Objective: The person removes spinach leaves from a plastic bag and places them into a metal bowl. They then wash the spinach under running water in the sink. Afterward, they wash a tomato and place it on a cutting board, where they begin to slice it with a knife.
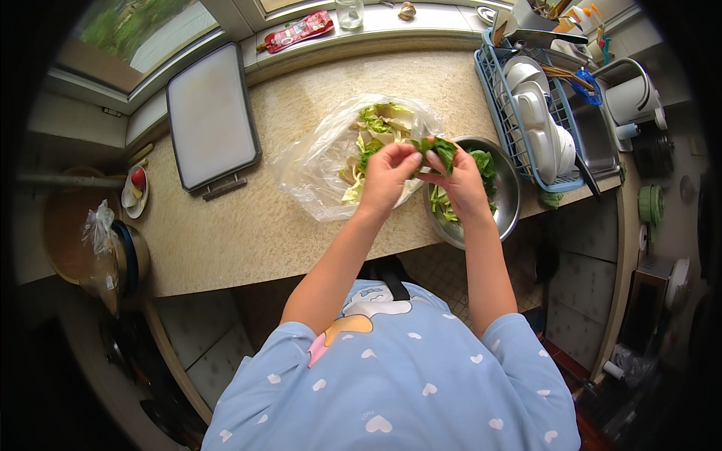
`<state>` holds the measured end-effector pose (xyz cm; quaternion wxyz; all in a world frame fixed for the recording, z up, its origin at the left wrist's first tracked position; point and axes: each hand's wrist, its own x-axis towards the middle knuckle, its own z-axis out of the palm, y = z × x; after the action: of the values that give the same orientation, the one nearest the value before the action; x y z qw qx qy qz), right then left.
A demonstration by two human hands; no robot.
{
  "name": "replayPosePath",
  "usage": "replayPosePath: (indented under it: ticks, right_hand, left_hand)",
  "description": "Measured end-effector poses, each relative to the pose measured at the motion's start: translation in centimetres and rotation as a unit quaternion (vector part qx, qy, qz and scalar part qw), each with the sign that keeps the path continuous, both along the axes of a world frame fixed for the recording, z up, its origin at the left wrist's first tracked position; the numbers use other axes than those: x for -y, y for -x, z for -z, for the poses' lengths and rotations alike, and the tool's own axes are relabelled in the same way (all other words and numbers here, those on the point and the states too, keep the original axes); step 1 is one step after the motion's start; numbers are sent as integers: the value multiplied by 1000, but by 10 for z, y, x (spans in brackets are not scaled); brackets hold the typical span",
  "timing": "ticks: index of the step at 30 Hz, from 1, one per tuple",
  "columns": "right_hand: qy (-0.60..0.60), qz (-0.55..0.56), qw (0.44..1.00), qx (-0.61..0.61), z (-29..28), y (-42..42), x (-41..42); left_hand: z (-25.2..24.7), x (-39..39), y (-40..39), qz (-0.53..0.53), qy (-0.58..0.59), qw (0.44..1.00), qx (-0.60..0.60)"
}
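Both hands hold a dark green leaf (444,151) of a leafy vegetable above the gap between bag and bowl. My left hand (392,169) pinches the leaf's left end between thumb and fingers. Around its right part my right hand (461,183) is closed. Beneath them on the left lies a spread clear plastic bag (316,163), with pale green and yellowish leaf pieces (386,121) on it. A stainless steel bowl (510,211) stands under my right hand. It contains green leaves (484,166) and cut light green stems (443,204), partly hidden by my right hand and forearm.
A blue dish rack (499,115) with white bowls stands at the right, beside a metal sink (601,138). A grey-edged cutting board (214,118) lies at the left. The windowsill holds a red pouch (299,32), a glass jar (350,14) and a garlic bulb (406,10).
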<state>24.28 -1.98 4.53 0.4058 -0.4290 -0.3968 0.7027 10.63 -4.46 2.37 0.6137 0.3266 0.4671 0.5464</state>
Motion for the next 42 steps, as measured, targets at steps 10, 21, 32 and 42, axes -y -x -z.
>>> replayPosePath:
  ticks: [10, 21, 32, 42]
  right_hand:
    - [-25, 166, 966, 195, 49, -112, 22]
    - [-319, 60, 815, 480, 35, -53, 12]
    - [-397, -264, 560, 677, 102, 32, -34]
    - [-319, -115, 589, 734, 105, 52, -24]
  left_hand:
    - [20, 16, -108, 221, -25, 975, -20]
    - [61, -16, 0, -27, -124, 877, -464]
    - [98, 10, 31, 178, -25, 590, -787]
    - [86, 19, 39, 87, 54, 620, -778]
